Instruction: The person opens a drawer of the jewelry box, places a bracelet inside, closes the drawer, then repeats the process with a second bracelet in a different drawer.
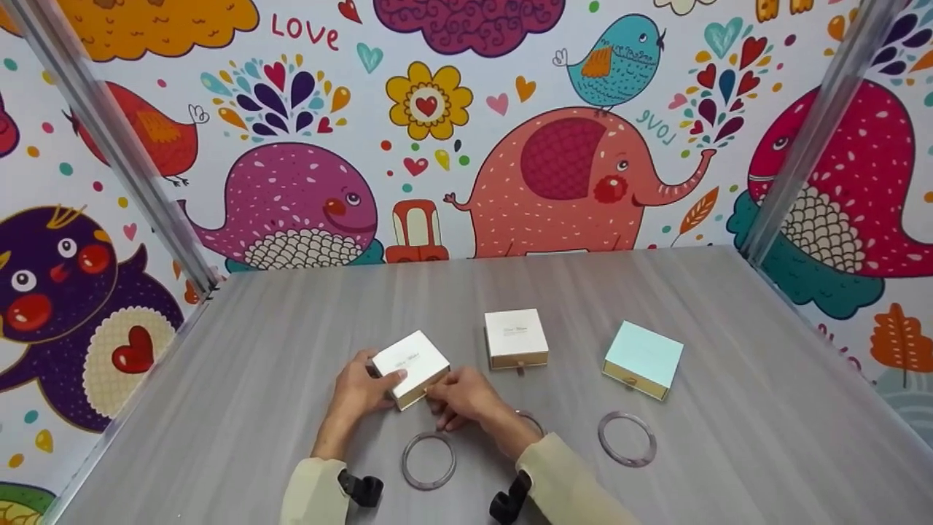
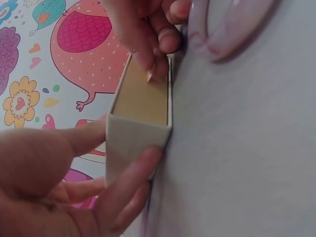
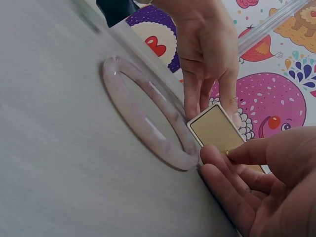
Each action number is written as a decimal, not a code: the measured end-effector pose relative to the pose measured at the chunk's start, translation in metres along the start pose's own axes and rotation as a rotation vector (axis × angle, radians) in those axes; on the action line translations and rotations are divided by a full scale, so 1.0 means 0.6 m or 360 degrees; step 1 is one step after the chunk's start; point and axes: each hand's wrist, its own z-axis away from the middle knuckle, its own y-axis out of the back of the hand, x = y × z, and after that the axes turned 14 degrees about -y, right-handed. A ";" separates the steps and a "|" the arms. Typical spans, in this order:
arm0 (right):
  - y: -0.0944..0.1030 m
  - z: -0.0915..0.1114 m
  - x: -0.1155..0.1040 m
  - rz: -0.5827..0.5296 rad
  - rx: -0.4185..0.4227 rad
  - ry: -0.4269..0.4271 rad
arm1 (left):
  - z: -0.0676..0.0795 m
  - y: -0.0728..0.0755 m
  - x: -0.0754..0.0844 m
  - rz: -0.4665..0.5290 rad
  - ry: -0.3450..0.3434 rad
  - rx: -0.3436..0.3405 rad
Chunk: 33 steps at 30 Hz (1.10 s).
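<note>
A white drawer box with small print on its lid sits turned at an angle on the table. My left hand grips it by the sides, the thumb over the top edge. At its gold front, my right hand pinches the small pull tab between thumb and finger. The gold drawer face appears level with the white sleeve around it. Just in front of the box lies a pale, purplish marbled bangle. Another bangle is partly hidden behind my right wrist.
A second white box stands behind and right of my hands. Farther right are a mint-green box and, in front of it, a third bangle. Printed panels with metal posts border the grey table.
</note>
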 end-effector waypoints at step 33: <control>-0.007 0.010 0.003 0.0086 0.0127 0.0140 | 0.000 0.001 -0.001 0.0059 -0.0022 0.0017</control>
